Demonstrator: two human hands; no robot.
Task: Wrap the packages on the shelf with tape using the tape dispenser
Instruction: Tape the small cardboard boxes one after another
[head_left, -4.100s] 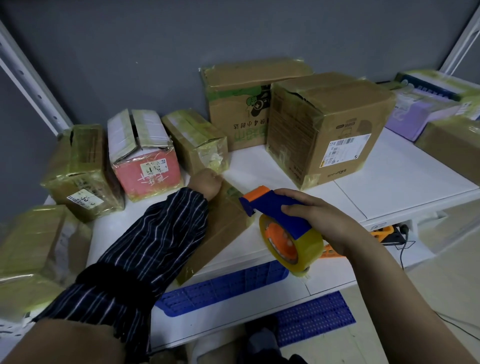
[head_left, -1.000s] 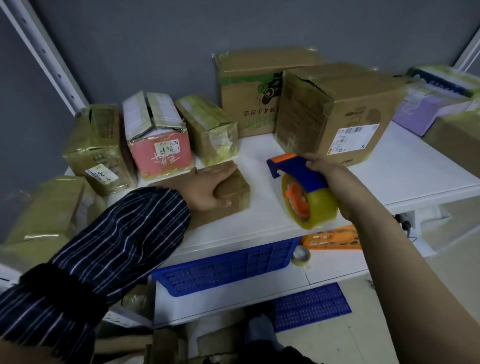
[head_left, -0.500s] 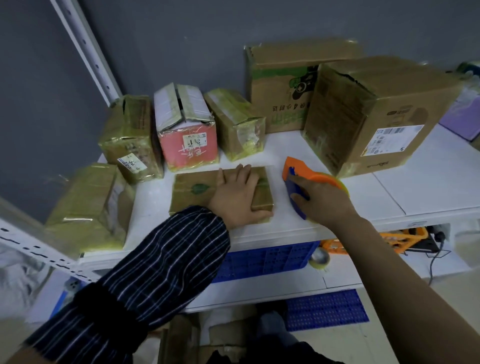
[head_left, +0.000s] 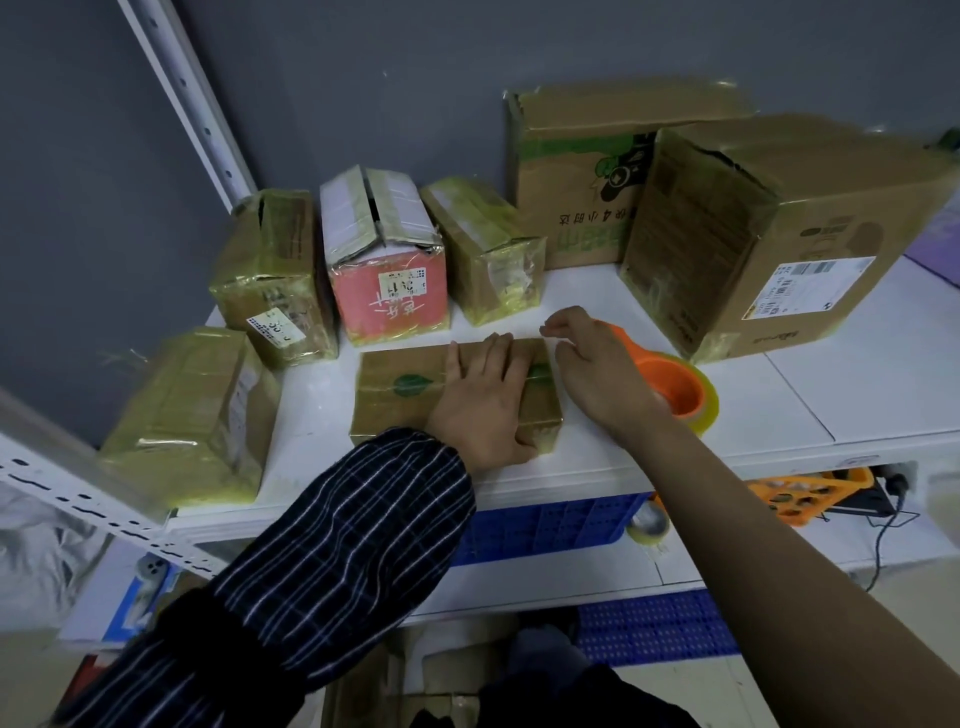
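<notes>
A flat brown package (head_left: 400, 387) with a green leaf mark lies at the front of the white shelf (head_left: 852, 395). My left hand (head_left: 480, 402) presses flat on its right half, the fingers straight. My right hand (head_left: 592, 364) hovers over the package's right end. Its thumb and forefinger meet in a pinch on what looks like a thin clear tape end. The tape dispenser (head_left: 680, 392), an orange hub with a yellowish roll, lies on its side on the shelf just behind that hand. My right hand is off it.
Taped packages stand behind and to the left: a pink one (head_left: 387, 280), a yellowish one (head_left: 275, 275), and two big cartons (head_left: 789, 244) at the right. A white upright (head_left: 187, 98) rises at the left. A blue crate (head_left: 540, 525) and a spare tape roll (head_left: 649, 527) sit on the shelf below.
My right hand has let go of the dispenser, which now lies on the shelf, and has moved left over the package's end. My left hand still presses on the package.
</notes>
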